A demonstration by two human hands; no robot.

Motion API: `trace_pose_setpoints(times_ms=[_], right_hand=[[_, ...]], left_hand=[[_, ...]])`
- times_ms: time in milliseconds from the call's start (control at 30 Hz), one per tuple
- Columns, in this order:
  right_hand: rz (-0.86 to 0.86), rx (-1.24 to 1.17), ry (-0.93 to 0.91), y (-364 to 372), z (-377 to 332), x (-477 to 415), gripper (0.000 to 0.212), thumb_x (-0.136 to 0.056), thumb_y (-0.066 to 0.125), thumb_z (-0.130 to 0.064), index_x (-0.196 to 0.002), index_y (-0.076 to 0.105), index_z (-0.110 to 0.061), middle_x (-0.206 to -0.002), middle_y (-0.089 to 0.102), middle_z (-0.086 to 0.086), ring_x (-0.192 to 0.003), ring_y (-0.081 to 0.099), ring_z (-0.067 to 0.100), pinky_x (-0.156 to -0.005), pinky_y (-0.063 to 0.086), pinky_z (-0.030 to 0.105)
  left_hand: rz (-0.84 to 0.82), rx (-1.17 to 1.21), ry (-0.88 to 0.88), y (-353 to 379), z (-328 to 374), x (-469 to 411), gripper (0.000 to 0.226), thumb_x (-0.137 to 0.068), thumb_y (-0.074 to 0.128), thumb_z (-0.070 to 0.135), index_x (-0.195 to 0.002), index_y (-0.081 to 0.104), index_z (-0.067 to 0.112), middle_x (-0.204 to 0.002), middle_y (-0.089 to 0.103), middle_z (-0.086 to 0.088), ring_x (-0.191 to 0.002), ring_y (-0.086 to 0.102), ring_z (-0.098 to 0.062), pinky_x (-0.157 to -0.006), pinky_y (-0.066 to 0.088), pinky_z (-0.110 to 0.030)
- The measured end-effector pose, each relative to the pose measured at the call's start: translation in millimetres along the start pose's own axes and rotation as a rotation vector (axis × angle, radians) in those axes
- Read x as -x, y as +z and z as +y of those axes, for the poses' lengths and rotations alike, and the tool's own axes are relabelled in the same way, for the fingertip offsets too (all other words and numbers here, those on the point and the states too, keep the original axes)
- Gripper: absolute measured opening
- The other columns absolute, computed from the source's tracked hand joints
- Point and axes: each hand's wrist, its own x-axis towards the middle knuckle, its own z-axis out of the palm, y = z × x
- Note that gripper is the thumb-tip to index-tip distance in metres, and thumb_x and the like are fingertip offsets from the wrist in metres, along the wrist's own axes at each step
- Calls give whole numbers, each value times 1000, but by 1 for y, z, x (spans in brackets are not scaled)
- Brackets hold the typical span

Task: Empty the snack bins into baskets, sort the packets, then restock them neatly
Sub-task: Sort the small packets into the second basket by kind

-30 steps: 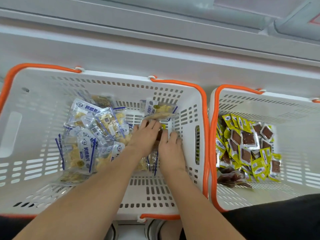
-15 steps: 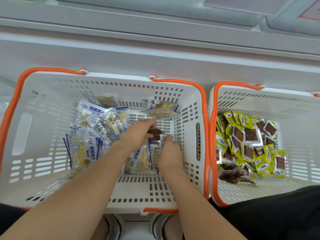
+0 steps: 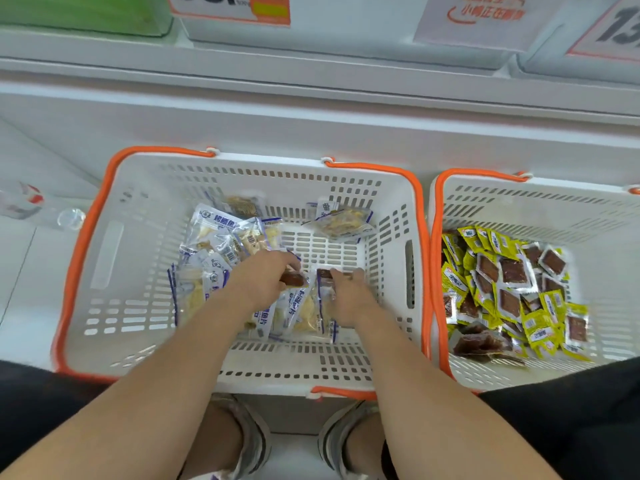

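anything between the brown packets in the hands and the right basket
Only the baskets' adjoining walls. The left hand and right hand each pinch a brown packet inside the left basket; its side and the rim of the right basket need lifting over.

This is a shop, on the self-service floor. Printed price cards [image 3: 230,8] with orange blocks and a sign with large numerals [image 3: 620,29] hang along the front edge of a white display shelf [image 3: 311,98]. On the floor below it stand two white shopping baskets with orange handles, the left basket [image 3: 138,209] holding many identical blue-and-white packets [image 3: 221,233] and the right basket [image 3: 554,209] holding many identical yellow packets [image 3: 485,251].
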Motion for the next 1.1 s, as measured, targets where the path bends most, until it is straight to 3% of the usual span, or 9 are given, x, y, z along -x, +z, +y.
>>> trace_pose_setpoints(times_ms=[200, 333, 533, 700, 800, 867, 933, 1033, 1100], right_hand=[[158, 42, -98, 9, 5, -4, 32, -94, 64, -10, -125, 59, -14, -127, 49, 8, -112, 56, 31, -96, 53, 43], [195, 68, -105, 0, -2, -13, 14, -91, 70, -6, -92, 61, -17, -111, 53, 7, -107, 58, 26, -95, 55, 41], [195, 48, -127, 9, -15, -19, 35, -88, 60, 12, -114, 69, -9, -106, 69, 10, -99, 66, 28, -85, 59, 42], [132, -81, -97, 27, -23, -29, 9, -95, 58, -11, -91, 51, -13, -94, 61, 11, -73, 56, 21, -51, 39, 31], [72, -30, -165, 33, -17, -26, 13, -94, 60, -12, -103, 52, -17, -120, 49, 9, -101, 54, 27, -71, 49, 37], [106, -55, -195, 31, -13, -23, 20, -86, 64, -11, -98, 52, -20, -113, 45, 6, -99, 52, 23, -79, 54, 40], [102, -197, -196, 25, -15, -17, 17, -82, 65, -11, -80, 50, -18, -95, 46, 1, -86, 47, 12, -74, 50, 32], [-119, -740, 11, -4, -26, -1, 16, -74, 63, -18, -67, 61, -3, -72, 56, 16, -66, 46, 24, -68, 42, 36], [-324, -902, 52, -21, -28, 8, 30, -72, 54, -15, -80, 80, -1, -91, 75, 23, -65, 48, 26, -63, 43, 37]], left_hand=[[-123, -108, 27, -9, -15, -5, 36, -95, 70, 8, -128, 68, 23, -136, 65, -6, -120, 63, -29, -99, 53, -44], [-230, -175, -30, -18, -39, -1, 30, -93, 67, 3, -115, 66, 24, -122, 67, -6, -106, 65, -27, -88, 54, -38], [-221, -155, -79, -16, -48, 0, 37, -91, 69, 2, -121, 69, 23, -119, 66, -6, -108, 64, -27, -91, 54, -38], [-116, 49, -135, -16, -55, -2, 43, -92, 77, 9, -133, 68, 18, -125, 65, -6, -114, 63, -27, -89, 51, -33], [-75, 157, -181, -16, -57, 2, 56, -92, 79, 12, -145, 59, 15, -145, 58, -11, -126, 60, -32, -101, 52, -38], [-54, 216, -196, -15, -56, 5, 56, -91, 79, 11, -144, 60, 14, -144, 58, -12, -125, 61, -33, -102, 53, -41], [-22, 288, -203, -16, -56, 7, 52, -91, 80, 10, -140, 63, 15, -135, 63, -14, -116, 64, -33, -96, 55, -41], [63, 371, -227, -20, -57, 10, 44, -90, 81, 12, -132, 68, 19, -114, 70, -11, -94, 67, -27, -77, 52, -32], [145, 499, -273, -24, -57, 11, 46, -90, 81, 11, -133, 67, 20, -112, 70, -9, -82, 65, -22, -69, 51, -29]])
